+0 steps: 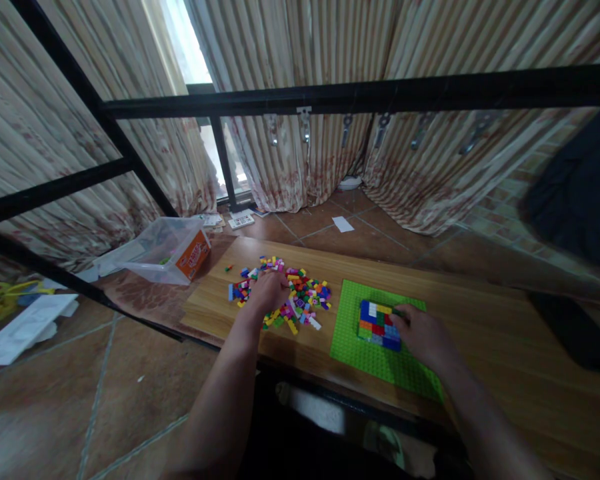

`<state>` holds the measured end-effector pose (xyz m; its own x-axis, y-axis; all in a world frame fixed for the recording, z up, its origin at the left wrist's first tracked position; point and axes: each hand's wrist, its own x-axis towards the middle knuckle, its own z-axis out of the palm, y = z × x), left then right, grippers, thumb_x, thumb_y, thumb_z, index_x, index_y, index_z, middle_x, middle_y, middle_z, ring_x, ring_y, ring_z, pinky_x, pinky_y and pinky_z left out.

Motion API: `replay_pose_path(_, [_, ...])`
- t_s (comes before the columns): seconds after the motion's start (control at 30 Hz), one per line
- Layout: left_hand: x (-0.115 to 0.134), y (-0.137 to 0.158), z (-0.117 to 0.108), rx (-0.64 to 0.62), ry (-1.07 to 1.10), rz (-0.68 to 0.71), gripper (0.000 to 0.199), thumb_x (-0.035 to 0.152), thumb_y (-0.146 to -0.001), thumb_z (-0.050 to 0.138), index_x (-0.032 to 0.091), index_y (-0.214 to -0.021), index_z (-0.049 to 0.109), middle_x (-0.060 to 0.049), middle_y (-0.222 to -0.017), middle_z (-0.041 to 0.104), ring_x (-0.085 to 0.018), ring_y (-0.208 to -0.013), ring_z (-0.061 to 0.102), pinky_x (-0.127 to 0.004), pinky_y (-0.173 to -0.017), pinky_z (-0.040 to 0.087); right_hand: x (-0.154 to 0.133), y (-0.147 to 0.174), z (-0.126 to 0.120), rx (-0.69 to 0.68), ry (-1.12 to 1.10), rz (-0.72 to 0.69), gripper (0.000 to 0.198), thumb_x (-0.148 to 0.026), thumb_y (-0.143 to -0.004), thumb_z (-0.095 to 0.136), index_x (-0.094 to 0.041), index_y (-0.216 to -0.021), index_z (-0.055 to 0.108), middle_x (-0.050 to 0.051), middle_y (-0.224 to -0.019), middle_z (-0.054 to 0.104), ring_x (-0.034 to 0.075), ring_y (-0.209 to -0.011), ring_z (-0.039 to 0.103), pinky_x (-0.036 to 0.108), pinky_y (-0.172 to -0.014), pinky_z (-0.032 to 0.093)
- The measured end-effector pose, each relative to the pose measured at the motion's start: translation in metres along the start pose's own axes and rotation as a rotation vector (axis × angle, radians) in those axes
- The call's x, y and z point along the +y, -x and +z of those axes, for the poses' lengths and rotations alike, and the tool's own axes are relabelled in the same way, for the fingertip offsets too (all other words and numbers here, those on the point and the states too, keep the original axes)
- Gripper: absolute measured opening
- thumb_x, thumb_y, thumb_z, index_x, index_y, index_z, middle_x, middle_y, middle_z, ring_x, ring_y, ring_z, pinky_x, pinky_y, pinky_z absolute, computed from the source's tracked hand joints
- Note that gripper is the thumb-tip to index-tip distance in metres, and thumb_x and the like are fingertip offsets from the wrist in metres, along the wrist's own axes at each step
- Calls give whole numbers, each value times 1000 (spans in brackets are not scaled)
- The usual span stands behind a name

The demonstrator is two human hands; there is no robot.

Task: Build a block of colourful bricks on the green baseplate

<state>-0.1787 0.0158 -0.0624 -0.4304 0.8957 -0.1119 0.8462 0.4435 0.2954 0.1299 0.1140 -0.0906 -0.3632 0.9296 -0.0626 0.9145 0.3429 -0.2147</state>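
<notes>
A loose heap of small coloured toy building bricks (303,293) is spread over the wooden tabletop. My left hand (269,291) reaches into it, fingers bent down among the bricks, and what lies under the fingertips is hidden. To the right, a green studded baseplate (350,333) carries a low block of joined bricks (379,325) in blue, orange, red, white, yellow and green. At the far right corner of this block is my right hand (420,331), its thumb and fingers pinched together. Something dark shows at its fingertips, too small to name.
A clear plastic box (165,250) with an orange label stands at the table's left end. Black metal bars (330,97) with hanging clips cross beyond the table. A dark flat object (573,327) lies at the right. Striped curtains (300,160) hang behind.
</notes>
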Motion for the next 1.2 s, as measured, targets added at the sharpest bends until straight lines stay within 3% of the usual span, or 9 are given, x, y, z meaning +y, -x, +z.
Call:
replay_pose_path(0.33, [9,0,-3,39,-2,61,20,28,-77,57,23,-85,74,-6,-104,69,-26,-108,55,-36,-90,44,0,1,0,19,-16,0,35,-32,-91,44,-13,-112,65,15,-97,72,27,-88,67,36,-75,46])
replay_pose_path(0.53, [14,-3,4,86,-23,29,35,27,-76,58,26,-110,67,-7,-126,61,-31,-121,47,-49,-98,40,0,1,0,-7,-27,11,36,-32,-92,44,-13,-115,63,14,-97,72,27,-87,67,35,-75,46])
replay_pose_path(0.67, [16,-7,10,130,-27,-17,42,22,-81,47,25,-121,61,-9,-129,58,-33,-122,46,-55,-97,39,-1,1,-1,-10,-17,3,36,-32,-92,44,-12,-115,63,14,-95,72,26,-87,67,34,-75,46])
replay_pose_path(0.87, [20,-12,15,162,-21,-72,40,16,-82,42,25,-113,66,-9,-129,59,-32,-121,48,-55,-98,37,0,1,1,3,-28,-1,35,-32,-92,44,-13,-114,63,13,-92,72,25,-84,67,34,-74,46])
replay_pose_path(1.07, [20,-15,14,109,17,-35,32,15,-79,47,28,-93,72,-4,-116,67,-30,-117,52,-51,-96,39,1,0,2,8,-32,-2,35,-33,-92,44,-13,-113,64,13,-93,72,26,-84,67,35,-74,46])
replay_pose_path(1.2, [20,-18,14,111,8,-65,32,15,-81,43,27,-94,71,-7,-108,69,-31,-115,54,-54,-96,38,-1,2,0,28,-57,7,35,-33,-91,45,-13,-113,64,14,-94,72,25,-85,67,33,-74,46])
